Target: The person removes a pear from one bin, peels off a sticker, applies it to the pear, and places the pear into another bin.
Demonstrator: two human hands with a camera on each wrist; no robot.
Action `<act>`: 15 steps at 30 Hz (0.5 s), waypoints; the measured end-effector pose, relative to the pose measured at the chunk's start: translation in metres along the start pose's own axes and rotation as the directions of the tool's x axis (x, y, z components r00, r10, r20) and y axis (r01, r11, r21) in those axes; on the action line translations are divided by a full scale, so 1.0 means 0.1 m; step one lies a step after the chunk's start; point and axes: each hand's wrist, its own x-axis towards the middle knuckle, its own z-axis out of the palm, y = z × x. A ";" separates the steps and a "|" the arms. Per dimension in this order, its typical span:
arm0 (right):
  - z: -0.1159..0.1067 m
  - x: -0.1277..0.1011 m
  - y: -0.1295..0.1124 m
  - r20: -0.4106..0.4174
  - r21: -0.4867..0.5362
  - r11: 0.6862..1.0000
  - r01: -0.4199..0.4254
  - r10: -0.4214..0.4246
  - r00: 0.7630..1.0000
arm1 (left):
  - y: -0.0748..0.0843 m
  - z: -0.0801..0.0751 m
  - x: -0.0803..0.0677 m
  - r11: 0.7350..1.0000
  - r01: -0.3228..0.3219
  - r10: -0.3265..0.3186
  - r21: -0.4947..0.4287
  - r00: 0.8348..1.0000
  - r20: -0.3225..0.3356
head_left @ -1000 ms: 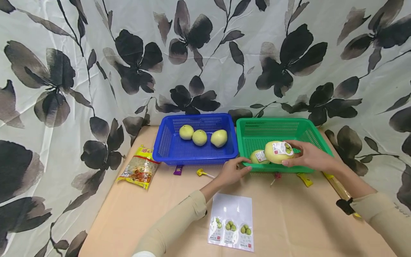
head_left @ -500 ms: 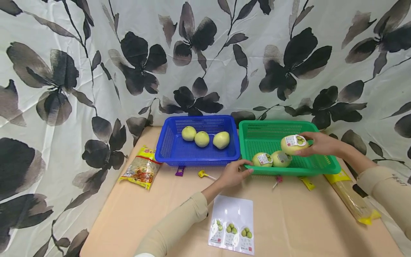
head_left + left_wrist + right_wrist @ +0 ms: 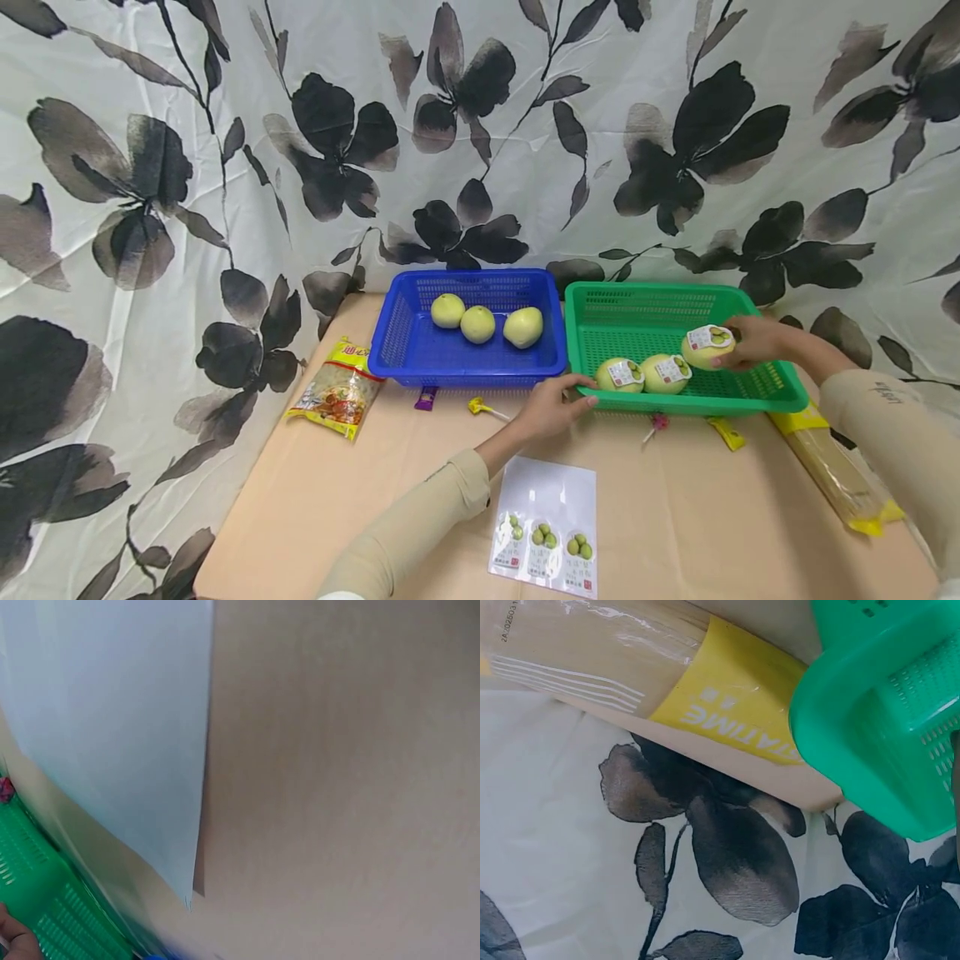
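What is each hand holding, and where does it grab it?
The right hand holds a labelled pale green fruit by its right end, inside the green basket. The left hand just touches that basket's front rim.

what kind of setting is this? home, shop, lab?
Likely a staged recording setup, not a real shop or kitchen. A floral cloth backdrop hangs behind a paper-covered table; fruit is sorted between a blue basket and a green basket, with a sticker sheet laid out in front.
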 end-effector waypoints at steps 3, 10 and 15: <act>0.01 0.02 0.01 0.017 -0.051 0.999 -0.005 0.006 1.000 | -0.01 0.01 0.00 1.000 -0.002 0.002 0.007 1.000 -0.003; 0.05 0.08 -0.04 0.090 0.008 0.999 -0.032 0.031 0.995 | 0.01 0.03 -0.02 1.000 -0.009 0.009 -0.002 1.000 0.003; 0.13 0.12 -0.06 0.138 0.047 0.998 -0.042 0.035 0.990 | 0.01 0.06 -0.03 1.000 -0.011 0.011 0.008 1.000 0.012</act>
